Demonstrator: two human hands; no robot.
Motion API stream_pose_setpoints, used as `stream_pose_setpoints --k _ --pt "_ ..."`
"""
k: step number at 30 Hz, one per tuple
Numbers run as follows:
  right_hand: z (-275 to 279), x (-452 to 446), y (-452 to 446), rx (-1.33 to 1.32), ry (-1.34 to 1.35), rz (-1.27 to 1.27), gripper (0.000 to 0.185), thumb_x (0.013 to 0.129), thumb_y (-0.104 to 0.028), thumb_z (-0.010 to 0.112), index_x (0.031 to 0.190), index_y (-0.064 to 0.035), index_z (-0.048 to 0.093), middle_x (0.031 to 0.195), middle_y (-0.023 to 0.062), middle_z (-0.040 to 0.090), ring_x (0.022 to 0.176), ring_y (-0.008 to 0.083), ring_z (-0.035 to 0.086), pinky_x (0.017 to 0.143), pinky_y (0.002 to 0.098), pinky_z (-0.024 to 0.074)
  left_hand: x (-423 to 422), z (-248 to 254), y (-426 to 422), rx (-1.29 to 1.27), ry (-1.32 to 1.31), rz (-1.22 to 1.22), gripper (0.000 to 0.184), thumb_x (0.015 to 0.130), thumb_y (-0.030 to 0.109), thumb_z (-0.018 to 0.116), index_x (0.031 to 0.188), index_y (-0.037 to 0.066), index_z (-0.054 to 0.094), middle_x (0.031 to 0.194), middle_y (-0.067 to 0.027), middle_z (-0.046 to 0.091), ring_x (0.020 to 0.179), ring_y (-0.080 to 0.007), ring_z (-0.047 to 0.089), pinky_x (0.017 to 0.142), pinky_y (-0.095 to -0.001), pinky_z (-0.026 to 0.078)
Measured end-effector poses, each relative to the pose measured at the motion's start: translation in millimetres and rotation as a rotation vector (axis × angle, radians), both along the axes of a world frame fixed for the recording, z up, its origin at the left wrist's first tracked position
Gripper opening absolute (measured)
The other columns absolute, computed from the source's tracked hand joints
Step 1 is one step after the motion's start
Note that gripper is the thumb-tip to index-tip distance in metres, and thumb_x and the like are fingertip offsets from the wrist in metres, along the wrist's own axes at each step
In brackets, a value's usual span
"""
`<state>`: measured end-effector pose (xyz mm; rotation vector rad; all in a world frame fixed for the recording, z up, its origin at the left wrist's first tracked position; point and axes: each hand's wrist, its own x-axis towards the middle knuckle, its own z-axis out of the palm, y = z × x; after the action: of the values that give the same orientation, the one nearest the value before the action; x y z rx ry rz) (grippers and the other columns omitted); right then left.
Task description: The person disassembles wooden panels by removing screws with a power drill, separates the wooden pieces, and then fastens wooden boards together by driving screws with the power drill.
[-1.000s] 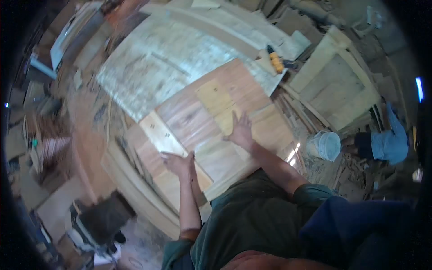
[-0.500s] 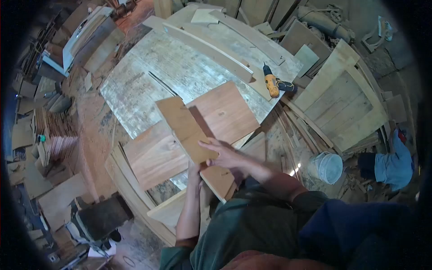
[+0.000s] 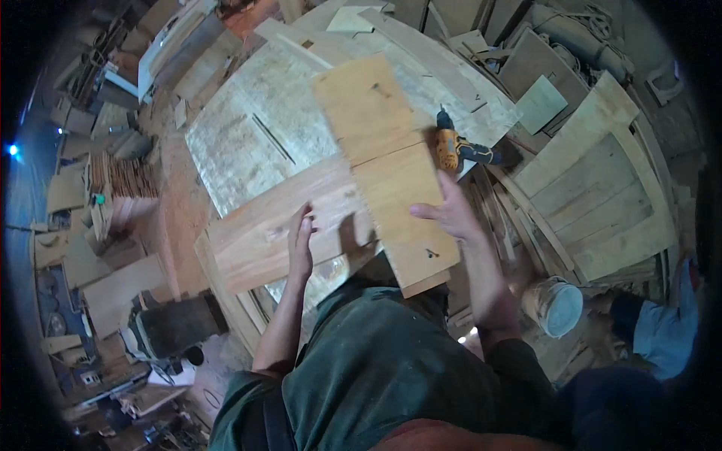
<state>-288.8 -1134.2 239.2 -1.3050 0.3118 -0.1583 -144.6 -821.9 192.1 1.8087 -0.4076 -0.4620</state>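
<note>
A long yellowish board [image 3: 398, 199], made of pieces joined end to end, lies across a reddish wood panel [image 3: 271, 229] on the worktable [image 3: 252, 124]. Over the right edge of the yellowish board is my right hand [image 3: 453, 214], fingers spread, thumb lying toward the board. My left hand [image 3: 301, 244] is raised above the reddish panel, left of the board, with fingers extended and nothing held. Beside the board's upper part rests a yellow and black cordless drill [image 3: 450, 149].
Long wood strips [image 3: 421, 60] lie along the table's far side. A framed wooden panel [image 3: 594, 180] leans at the right. Near it stand a white bucket [image 3: 560, 308] and another person in a light blue garment [image 3: 662, 334]. A dark-topped machine [image 3: 177, 327] is at lower left.
The yellowish board, earlier tilted up between both hands, now lies flat, farther right and forward. Both hands have come apart and opened, left hand to the left, right hand to the right.
</note>
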Motion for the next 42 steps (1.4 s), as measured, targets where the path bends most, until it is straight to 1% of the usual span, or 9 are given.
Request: stream_pose_setpoints --k 7,17,19,24,27,33,35,38,42 --pt "15.1 24.3 -115.3 -0.257 -0.017 -0.481 0.066 0.08 -0.012 0.082 0.134 -0.0015 0.047 0.119 0.0118 0.065 0.11 0.0194 0.062 0.094 0.036 0.0515 42.6 -232.5 56.7 0.951 -0.815 0.027 0.069 0.096 0.042 0.048 0.145 -0.005 0.037 0.147 -0.0344 0.034 0.136 -0.0486 0.032 0.116 -0.0547 0.021" --pt "-36.4 229.7 -256.5 -0.785 0.486 -0.198 0.05 0.086 -0.016 0.076 0.128 0.0008 0.056 0.12 0.0109 0.067 0.096 0.0245 0.067 0.087 0.0385 0.052 8.8 -131.4 1.9 0.839 -0.605 0.19 0.071 0.09 0.037 0.054 0.144 -0.006 0.039 0.146 -0.0336 0.037 0.138 -0.0491 0.03 0.116 -0.056 0.021" --pt "-42.8 235.0 -262.9 -0.548 0.4 -0.196 0.057 0.093 -0.01 0.063 0.147 -0.0197 0.046 0.146 0.0045 0.047 0.13 0.0262 0.044 0.083 0.0451 0.0551 5.2 -136.0 4.8 0.848 -0.602 0.168 0.07 0.09 0.036 0.054 0.144 -0.006 0.039 0.146 -0.0332 0.037 0.137 -0.0489 0.031 0.116 -0.0558 0.021" --pt "-27.3 109.5 -214.5 -1.254 -0.164 -0.709 0.032 0.094 -0.017 0.064 0.12 0.0009 0.061 0.106 0.012 0.069 0.102 0.0243 0.064 0.09 0.0354 0.0506 9.8 -139.8 -0.6 0.887 -0.648 0.149 0.071 0.09 0.033 0.055 0.146 -0.006 0.037 0.147 -0.0338 0.036 0.137 -0.0489 0.031 0.116 -0.0556 0.022" --pt "-91.2 0.5 -129.8 -0.815 -0.342 -1.323 0.015 0.095 -0.009 0.057 0.104 0.0022 0.061 0.093 0.0112 0.066 0.089 0.0213 0.061 0.081 0.0349 0.0502 10.2 -152.9 2.8 0.905 -0.692 0.06 0.069 0.095 0.033 0.052 0.147 -0.009 0.034 0.147 -0.0359 0.033 0.137 -0.0498 0.03 0.116 -0.055 0.022" --pt "-468.4 -137.4 -10.0 -0.007 0.508 -1.181 0.026 0.088 0.001 0.062 0.112 -0.0032 0.053 0.091 0.0024 0.053 0.086 0.013 0.053 0.081 0.028 0.0456 42.2 -219.0 73.1 0.971 -0.845 -0.236 0.071 0.106 0.041 0.031 0.152 -0.011 0.017 0.157 -0.0346 0.016 0.146 -0.0488 0.016 0.119 -0.052 0.013" --pt "-620.4 -159.4 29.3 0.056 1.034 -1.138 0.04 0.085 -0.013 0.074 0.117 -0.0018 0.053 0.099 0.0066 0.059 0.09 0.0189 0.057 0.084 0.0344 0.0465 34.7 -203.4 54.0 0.929 -1.013 -0.343 0.057 0.108 0.039 0.026 0.157 0.011 0.02 0.156 -0.0349 0.018 0.141 -0.0531 0.023 0.114 -0.0618 0.02" --pt "-761.1 -165.2 82.3 -0.36 1.069 -0.935 0.051 0.081 -0.024 0.079 0.122 -0.0028 0.059 0.112 0.0166 0.066 0.104 0.0246 0.062 0.09 0.0391 0.0492 24.8 -195.2 37.4 0.958 -0.648 -0.015 0.062 0.105 0.042 0.032 0.15 -0.002 0.03 0.157 -0.0282 0.025 0.143 -0.0418 0.03 0.114 -0.0534 0.027" --pt "-906.0 -152.2 140.6 0.181 0.852 -0.937 0.05 0.078 -0.02 0.08 0.121 -0.0022 0.06 0.111 0.0151 0.066 0.103 0.0258 0.062 0.088 0.0411 0.0511 48.4 -205.9 77.2 0.892 -0.766 -0.098 0.061 0.105 0.04 0.034 0.149 -0.002 0.031 0.156 -0.0274 0.027 0.142 -0.0402 0.031 0.114 -0.0513 0.028"
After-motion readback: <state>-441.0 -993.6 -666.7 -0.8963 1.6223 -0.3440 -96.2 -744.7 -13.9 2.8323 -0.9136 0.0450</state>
